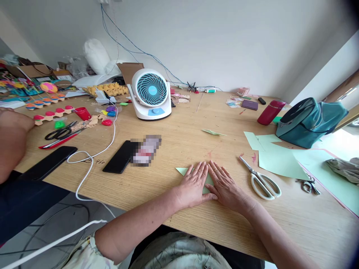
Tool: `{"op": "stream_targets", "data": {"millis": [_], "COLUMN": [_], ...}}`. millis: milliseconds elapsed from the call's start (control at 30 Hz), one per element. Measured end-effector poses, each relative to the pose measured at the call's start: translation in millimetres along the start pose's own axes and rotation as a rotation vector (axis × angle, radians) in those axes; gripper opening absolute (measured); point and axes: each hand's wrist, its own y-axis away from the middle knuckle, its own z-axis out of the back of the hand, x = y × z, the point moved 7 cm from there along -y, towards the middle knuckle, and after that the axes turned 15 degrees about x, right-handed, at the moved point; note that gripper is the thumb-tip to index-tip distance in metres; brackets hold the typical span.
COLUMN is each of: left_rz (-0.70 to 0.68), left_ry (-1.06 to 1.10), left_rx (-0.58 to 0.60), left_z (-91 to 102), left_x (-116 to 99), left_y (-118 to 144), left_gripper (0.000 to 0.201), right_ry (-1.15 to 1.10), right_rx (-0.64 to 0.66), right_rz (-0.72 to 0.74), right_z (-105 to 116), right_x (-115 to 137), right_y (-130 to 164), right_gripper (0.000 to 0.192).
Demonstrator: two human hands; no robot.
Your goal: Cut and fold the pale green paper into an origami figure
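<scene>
A light green piece of paper [181,170] lies on the table, mostly covered by my two hands; one corner pokes out at the left and a sliver shows between the palms. Flat on it rests my left hand [196,185], fingers stretched out and pointing away from me. My right hand [226,186] is pressed down beside it, also flat, with the thumbs touching or nearly so. Scissors with cream handles [265,184] lie to the right of my right hand. Beyond my hands sits a small folded green paper [214,132].
Phones [116,157], a white cable [89,168] and a white fan [151,91] stand or lie to the left. Green sheets [280,162], keys [308,185], a red bottle [270,112] and a teal bag [305,123] are at right. Another person's arm [12,138] rests at far left.
</scene>
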Motion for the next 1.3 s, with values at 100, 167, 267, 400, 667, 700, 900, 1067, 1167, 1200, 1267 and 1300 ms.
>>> {"op": "stream_targets", "data": {"millis": [100, 167, 267, 400, 667, 700, 900, 1067, 1167, 1200, 1267, 1300], "left_rz": [0.008, 0.001, 0.002, 0.002, 0.028, 0.032, 0.052, 0.035, 0.040, 0.040, 0.037, 0.034], "left_ry": [0.009, 0.014, 0.019, 0.025, 0.006, -0.002, -0.027, -0.017, -0.008, -0.005, 0.000, 0.002], "left_rx": [-0.003, 0.003, 0.005, 0.004, 0.020, 0.024, 0.019, 0.044, 0.055, 0.055, 0.056, 0.058], "left_z": [-3.3, -4.6, -4.4, -2.9, -1.3, -1.6, -2.4, -2.3, -1.8, -1.5, -1.0, -0.8], "left_x": [1.5, 1.5, 1.5, 1.3, 2.5, 2.5, 3.6, 3.3, 3.7, 3.6, 3.1, 2.7], "left_y": [-2.1, -3.1, -3.8, -4.0, -4.0, -4.0, -4.2, -4.8, -4.6, -4.4, -3.6, -3.2], "left_gripper": [0.102, 0.102, 0.102, 0.101, 0.101, 0.101, 0.099, 0.096, 0.091, 0.090, 0.090, 0.089], "right_ry": [0.003, 0.010, 0.016, 0.018, 0.045, 0.048, 0.071, 0.069, 0.055, 0.049, 0.038, 0.031], "right_rx": [0.011, 0.028, 0.044, 0.041, 0.052, 0.049, 0.035, 0.029, 0.031, 0.035, 0.049, 0.057], "right_rz": [0.014, 0.020, 0.018, 0.002, -0.055, -0.062, -0.099, -0.100, -0.105, -0.107, -0.118, -0.127], "right_z": [-0.2, -0.8, -1.9, -2.5, -3.4, -3.2, -1.6, -1.6, -2.3, -2.6, -3.7, -4.2], "right_x": [0.7, 1.4, 1.8, 2.1, 1.8, 1.5, 0.2, -0.6, -3.0, -3.8, -5.7, -6.9], "right_y": [-0.6, -1.0, -1.6, -2.0, -3.3, -3.4, -3.4, -3.6, -4.3, -4.7, -5.6, -6.0], "right_gripper": [0.073, 0.071, 0.071, 0.070, 0.065, 0.064, 0.068, 0.068, 0.068, 0.069, 0.069, 0.069]}}
